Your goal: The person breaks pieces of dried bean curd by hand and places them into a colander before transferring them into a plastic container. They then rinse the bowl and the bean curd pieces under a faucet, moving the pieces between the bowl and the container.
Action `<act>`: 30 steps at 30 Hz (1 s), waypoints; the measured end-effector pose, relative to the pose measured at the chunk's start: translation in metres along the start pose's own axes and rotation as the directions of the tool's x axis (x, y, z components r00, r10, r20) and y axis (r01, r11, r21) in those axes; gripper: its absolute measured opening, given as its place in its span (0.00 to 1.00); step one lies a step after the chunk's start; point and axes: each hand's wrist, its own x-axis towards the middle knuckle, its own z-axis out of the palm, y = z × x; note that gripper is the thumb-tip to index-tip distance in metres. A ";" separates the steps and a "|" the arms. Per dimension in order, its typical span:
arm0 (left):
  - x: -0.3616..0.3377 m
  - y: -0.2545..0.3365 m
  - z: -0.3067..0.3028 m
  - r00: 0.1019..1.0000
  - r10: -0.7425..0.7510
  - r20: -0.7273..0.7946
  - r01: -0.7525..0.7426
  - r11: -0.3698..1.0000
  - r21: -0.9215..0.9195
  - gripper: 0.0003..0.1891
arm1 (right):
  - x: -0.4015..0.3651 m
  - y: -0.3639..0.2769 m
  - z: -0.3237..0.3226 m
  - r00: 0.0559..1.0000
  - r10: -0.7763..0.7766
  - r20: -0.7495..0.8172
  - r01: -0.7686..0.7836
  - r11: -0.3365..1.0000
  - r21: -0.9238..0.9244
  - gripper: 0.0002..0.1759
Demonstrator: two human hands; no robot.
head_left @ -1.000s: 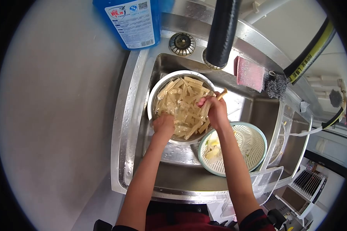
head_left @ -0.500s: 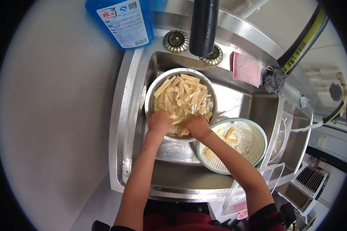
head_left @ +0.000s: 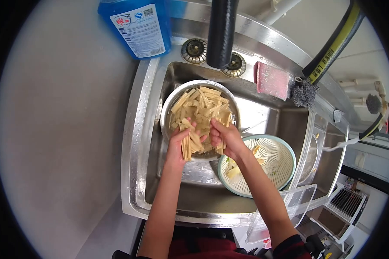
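A round metal basin [head_left: 165,116] stands in the sink, with pale tan yuba pieces [head_left: 203,101] lying in water inside it. At the basin's near left edge my left hand [head_left: 176,146] is closed on a bunch of wet yuba pieces [head_left: 188,142], raised out of the water. My right hand [head_left: 230,140] is at the near right edge, fingers curled round a smaller bunch, part of which shows below them. Right of the basin sits a colander [head_left: 285,172] with a pale green rim, partly behind my right forearm; a few food scraps lie in it.
A blue jug [head_left: 138,32] stands at the sink's back left corner. A black tube [head_left: 221,34] hangs over the back edge near two drain strainers [head_left: 194,51]. A pink sponge [head_left: 272,81] and a steel scrubber [head_left: 304,93] lie on the back ledge. A clear plastic panel [head_left: 300,200] leans at front right.
Both hands have come up out of the water with bunches of yuba in them. My left hand has turned so its bunch shows. The view has shifted slightly.
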 end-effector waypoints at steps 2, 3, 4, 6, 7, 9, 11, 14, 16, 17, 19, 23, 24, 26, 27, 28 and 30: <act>0.000 -0.005 0.006 1.000 0.014 0.001 -0.014 0.999 -0.033 0.13 | -0.003 0.000 0.001 0.983 0.113 -0.142 -0.128 0.987 -0.100 0.16; 0.001 -0.005 0.008 1.000 -0.021 0.024 0.024 0.992 -0.127 0.10 | -0.004 0.003 0.002 0.978 0.073 -0.195 -0.107 0.979 -0.172 0.22; 0.001 -0.005 0.012 0.997 -0.053 0.050 0.063 0.974 -0.218 0.09 | -0.006 0.003 0.001 0.977 0.072 -0.198 -0.107 0.980 -0.169 0.22; 0.004 -0.011 0.022 0.991 -0.063 -0.117 0.046 0.989 -0.138 0.14 | -0.013 0.000 0.001 0.982 0.026 -0.189 -0.071 0.969 -0.235 0.23; 0.004 -0.013 0.024 0.983 -0.034 -0.180 0.029 0.999 -0.030 0.17 | -0.016 -0.001 0.000 0.983 -0.007 -0.184 -0.043 0.963 -0.265 0.24; 0.004 -0.020 0.031 0.973 -0.005 -0.231 0.024 0.996 0.083 0.19 | -0.024 -0.011 -0.005 0.987 -0.018 -0.161 -0.031 0.954 -0.299 0.24; -0.001 -0.027 0.040 0.962 0.102 -0.252 -0.047 0.975 0.216 0.21 | -0.036 -0.023 -0.010 0.987 -0.060 -0.151 -0.002 0.925 -0.379 0.24; -0.005 -0.039 0.050 0.995 0.059 -0.086 -0.048 0.992 0.119 0.21 | -0.066 -0.047 -0.017 0.970 -0.166 -0.179 0.031 0.811 -0.584 0.24; -0.009 -0.059 0.071 1.000 0.021 0.007 -0.022 0.987 0.157 0.21 | -0.079 -0.053 -0.036 0.954 -0.288 -0.083 0.112 0.597 -0.795 0.25; -0.010 -0.065 0.079 0.997 0.020 0.077 -0.036 0.976 0.215 0.21 | -0.091 -0.060 -0.040 0.968 -0.244 -0.062 0.093 0.576 -0.812 0.23; -0.014 -0.097 0.110 0.998 0.059 0.005 -0.058 0.969 0.242 0.21 | -0.107 -0.060 -0.054 0.948 -0.317 -0.038 0.115 0.453 -0.884 0.22; -0.026 -0.168 0.180 0.998 -0.021 0.053 0.013 0.989 0.144 0.22 | -0.141 -0.072 -0.110 0.779 -0.595 -0.198 0.201 0.537 -0.819 0.26; -0.031 -0.190 0.197 0.987 -0.076 0.140 0.058 0.990 0.128 0.24 | -0.158 -0.084 -0.124 0.770 -0.560 -0.306 0.172 0.644 -0.746 0.24; -0.033 -0.234 0.228 0.904 -0.268 0.333 0.176 0.944 0.281 0.25 | -0.201 -0.107 -0.156 0.729 -0.447 -0.518 0.146 0.841 -0.521 0.23; -0.034 -0.255 0.240 0.844 -0.375 0.384 0.254 0.909 0.331 0.26 | -0.220 -0.107 -0.187 0.660 -0.422 -0.622 0.121 0.876 -0.466 0.22; -0.031 -0.286 0.245 0.780 -0.411 0.471 0.287 0.905 0.313 0.27 | -0.235 -0.096 -0.242 0.614 -0.468 -0.635 0.213 0.873 -0.438 0.22; -0.019 -0.322 0.253 0.733 -0.460 0.501 0.147 0.826 0.543 0.33 | -0.252 -0.107 -0.262 0.676 -0.279 -0.682 0.259 0.957 -0.134 0.22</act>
